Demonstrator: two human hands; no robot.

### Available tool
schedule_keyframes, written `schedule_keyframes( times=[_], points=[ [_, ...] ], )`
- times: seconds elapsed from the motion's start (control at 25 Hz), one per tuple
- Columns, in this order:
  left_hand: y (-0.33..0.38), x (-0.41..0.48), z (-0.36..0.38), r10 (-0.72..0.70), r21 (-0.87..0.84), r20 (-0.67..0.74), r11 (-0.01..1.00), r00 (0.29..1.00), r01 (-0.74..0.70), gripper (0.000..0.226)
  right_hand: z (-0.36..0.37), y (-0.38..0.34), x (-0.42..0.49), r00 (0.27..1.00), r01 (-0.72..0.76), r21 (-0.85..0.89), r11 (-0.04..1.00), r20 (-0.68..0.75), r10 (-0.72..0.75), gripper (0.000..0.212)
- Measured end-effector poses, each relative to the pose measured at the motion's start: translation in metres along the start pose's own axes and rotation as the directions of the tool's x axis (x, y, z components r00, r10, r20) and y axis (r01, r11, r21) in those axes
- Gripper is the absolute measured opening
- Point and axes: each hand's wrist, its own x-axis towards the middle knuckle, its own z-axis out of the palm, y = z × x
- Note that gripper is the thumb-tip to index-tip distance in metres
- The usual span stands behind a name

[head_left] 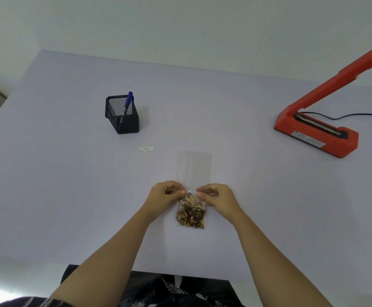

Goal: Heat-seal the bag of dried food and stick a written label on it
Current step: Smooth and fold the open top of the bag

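1. Two hands on the job: left hand (pixel 166 193) and right hand (pixel 214 194) each pinch the upper part of the bag of dried food (pixel 190 214), thumb against forefinger, one at each side.
2. Grip state: both clenched on the clear film, left at the bag's left upper corner, right at the right upper corner. Other fingers curled in.
3. Bag sits near the front middle of the worktop (pixel 70 185), its filled lower part between the two wrists. Contents are brown and tan chunks, bunched in the lower half.
4. Cannot tell whether the bag's base rests on the surface or hangs just off it.
5. Clear empty film (pixel 194 166) shows just beyond the hands, flat and pale. Cannot tell if it is the same bag's long top or a separate sheet.
6. Small white label (pixel 146 148) lies flat on the worktop, beyond and left of the hands, apart from the bag. Faint mark on it, too small to read.
7. Black mesh pen holder (pixel 122 117) stands upright farther back on the left, past the label. Blue pen (pixel 127 103) stands in it, leaning, cap end up.
8. Red heat sealer (pixel 318 131) is at the far right, well apart from the bag. Its arm (pixel 340 80) is raised, sealing strip exposed. Black cable (pixel 357 115) runs from it off the right edge.
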Motion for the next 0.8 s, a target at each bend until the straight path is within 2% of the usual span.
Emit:
schedule_keyframes(
  times=[0.12, 0.2, 0.28, 0.36, 0.44, 0.6, 0.72, 0.8],
  points=[
    [0.003, 0.002, 0.003, 0.004, 0.063, -0.037, 0.998, 0.999, -0.002, 0.003, 0.005, 0.001, 0.003, 0.996, 0.037, -0.044, 0.998, -0.085, -0.04, 0.011],
    [0.008, 0.003, 0.005, 0.007, 0.045, -0.036, 0.999, 0.999, -0.006, 0.011, 0.008, 0.002, 0.004, 0.994, 0.025, -0.045, 0.999, -0.11, -0.03, 0.01],
    [0.013, 0.004, 0.007, 0.001, 0.024, -0.036, 1.0, 0.999, 0.0, 0.018, 0.009, 0.001, 0.004, 0.994, 0.005, -0.034, 0.999, -0.11, -0.009, 0.015],
    [0.014, 0.005, 0.009, -0.015, 0.035, -0.065, 0.999, 0.998, 0.018, 0.012, 0.01, 0.001, 0.005, 0.995, 0.01, -0.018, 1.0, -0.098, -0.012, 0.023],
    [0.012, 0.006, 0.007, -0.022, 0.04, -0.07, 0.999, 0.997, 0.025, 0.006, 0.01, 0.002, 0.006, 0.995, 0.023, 0.0, 1.0, -0.097, -0.023, 0.017],
    [0.009, 0.008, 0.005, -0.039, 0.035, -0.032, 0.999, 0.999, 0.041, 0.013, 0.008, 0.005, 0.006, 0.995, -0.011, 0.011, 1.0, -0.104, 0.012, 0.011],
    [0.011, 0.008, 0.006, -0.051, 0.024, -0.043, 0.998, 0.998, 0.052, 0.018, 0.006, 0.003, 0.007, 0.994, 0.003, -0.032, 0.999, -0.11, -0.007, 0.013],
    [0.01, 0.009, 0.006, -0.061, 0.007, -0.053, 0.998, 0.997, 0.061, 0.021, 0.005, 0.002, 0.009, 0.991, 0.048, -0.065, 0.997, -0.119, -0.055, 0.022]
  ],
)
